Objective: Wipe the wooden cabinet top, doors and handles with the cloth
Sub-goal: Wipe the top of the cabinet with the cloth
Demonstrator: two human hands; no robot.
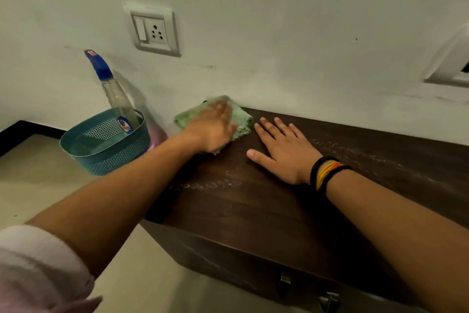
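So the left hand is pressed flat on a green cloth, palm down, fingers stretched out over it rather than curled around it. It's a bit motion-blurred. The cloth sits bunched at the far left corner of the wooden cabinet top, right up against the wall, with part of it poking out past the fingers on the right side and a bit under the heel of the hand.

The right hand is just beside it, open and empty, lying flat on the dark wood with fingers spread and pointing toward the wall. There are black and orange-yellow bands on that wrist. The left arm has a pale rolled-up sleeve near the bottom left.

The top has some whitish dusty streaks, one in front of the cloth and a longer one running off to the right. Two metal handles show on the cabinet front at the bottom edge.

Off to the left on the floor there's a teal perforated basket with a clear spray bottle leaning in it, blue nozzle up. A socket plate is on the wall above.
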